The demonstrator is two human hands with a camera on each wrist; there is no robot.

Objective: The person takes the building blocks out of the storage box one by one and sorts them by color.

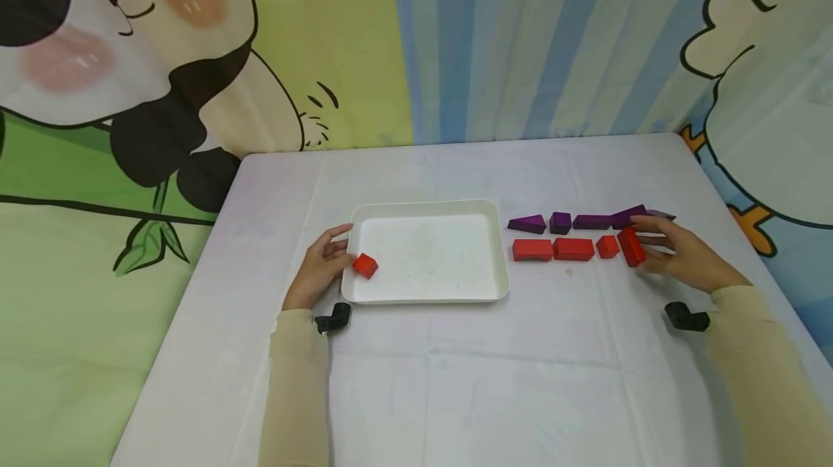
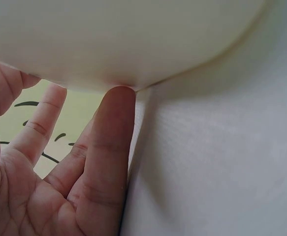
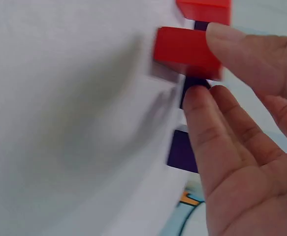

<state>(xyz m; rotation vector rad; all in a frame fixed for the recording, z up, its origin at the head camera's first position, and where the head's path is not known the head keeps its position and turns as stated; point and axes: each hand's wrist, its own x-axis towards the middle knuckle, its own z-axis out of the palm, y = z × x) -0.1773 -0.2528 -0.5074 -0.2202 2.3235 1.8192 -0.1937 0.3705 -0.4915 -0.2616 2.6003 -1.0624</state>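
At the left side of a shallow white tray [image 1: 424, 302], my left hand [image 1: 320, 264] holds the wall, thumb over the rim and fingers against the outside. In the left wrist view a fingertip [image 2: 121, 96] presses the outer wall. A red cube [image 1: 366, 266] sits inside the tray by the thumb. On the far right, my right hand [image 1: 686, 254] pinches a red rectangular block [image 3: 182, 49] between thumb and fingers; it is tilted at the end of a red row. That row has two red rectangular blocks [image 1: 573, 249] and a smaller red block [image 1: 608, 246].
Behind the red blocks lies a row of purple pieces: a wedge [image 1: 527, 224], a cube [image 1: 560, 222], a long block [image 1: 591, 222] and others partly behind the right hand. A white cloth covers the table [image 1: 455, 387]. A printed curtain [image 1: 338, 40] hangs behind it.
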